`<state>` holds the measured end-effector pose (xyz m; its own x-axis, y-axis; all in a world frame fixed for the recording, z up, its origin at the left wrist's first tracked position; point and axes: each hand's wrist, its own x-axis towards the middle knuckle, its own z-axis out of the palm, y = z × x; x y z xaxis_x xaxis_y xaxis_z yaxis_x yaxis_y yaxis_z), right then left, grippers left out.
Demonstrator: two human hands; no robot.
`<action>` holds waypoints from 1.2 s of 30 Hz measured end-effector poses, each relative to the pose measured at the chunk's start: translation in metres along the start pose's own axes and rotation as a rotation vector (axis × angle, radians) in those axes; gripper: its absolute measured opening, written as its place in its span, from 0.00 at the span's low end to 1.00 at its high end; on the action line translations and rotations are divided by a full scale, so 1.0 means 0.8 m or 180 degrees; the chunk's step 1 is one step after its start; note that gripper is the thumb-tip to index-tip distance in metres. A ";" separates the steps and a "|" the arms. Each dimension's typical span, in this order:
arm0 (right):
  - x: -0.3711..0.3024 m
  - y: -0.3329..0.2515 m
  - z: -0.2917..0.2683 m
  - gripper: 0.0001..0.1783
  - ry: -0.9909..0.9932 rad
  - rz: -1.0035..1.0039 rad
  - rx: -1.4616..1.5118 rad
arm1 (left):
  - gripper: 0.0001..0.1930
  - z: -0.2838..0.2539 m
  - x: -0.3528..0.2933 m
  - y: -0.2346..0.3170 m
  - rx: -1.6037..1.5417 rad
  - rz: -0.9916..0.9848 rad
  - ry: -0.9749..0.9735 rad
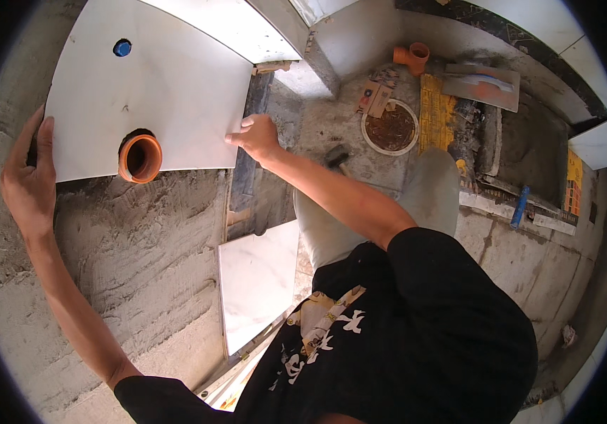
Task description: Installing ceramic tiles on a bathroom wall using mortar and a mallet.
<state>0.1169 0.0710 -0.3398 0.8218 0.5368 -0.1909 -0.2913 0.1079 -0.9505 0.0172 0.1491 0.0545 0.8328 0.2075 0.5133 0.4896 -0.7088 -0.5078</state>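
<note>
Left hand (29, 180) half-open, holding a large white flat tile (183, 99) by its left edge, right hand (255, 138) curled on its right edge, rough grey cement wall (134, 247) below, round orange pipe (149, 160) at its lower edge

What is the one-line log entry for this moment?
left hand: at white tile, left edge; right hand: at right edge; orange pipe: in lower cutout; blue cap: in upper hole

Exposure: uneven, generally moderate | Light: strongest toward 11–12 o'clock, panel (229, 28) blown out | Glare: pale tile (176, 92) at 10, small slab (257, 283) at 7 | Shadow: under tile's lower edge at 9; shirt (459, 318) near-black at 5 | Focus: centre fairly crisp, rim softer | Distortion: edges bowed, corners black
</note>
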 end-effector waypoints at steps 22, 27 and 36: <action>-0.011 0.001 0.010 0.26 -0.0477 -0.0018 -0.0048 | 0.20 -0.025 -0.004 0.054 -0.0062 0.0287 0.0189; -0.016 -0.009 0.011 0.24 -0.0462 0.0035 -0.0005 | 0.24 -0.012 0.009 0.053 0.0063 0.0209 0.0169; 0.002 0.004 0.008 0.23 -0.0407 -0.0143 0.0026 | 0.24 -0.009 0.003 0.087 0.0859 0.0328 -0.0069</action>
<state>0.1144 0.0779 -0.3413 0.7650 0.6336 -0.1150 -0.2602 0.1408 -0.9552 0.0517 0.0954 0.0256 0.8856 0.1603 0.4360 0.4509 -0.5225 -0.7237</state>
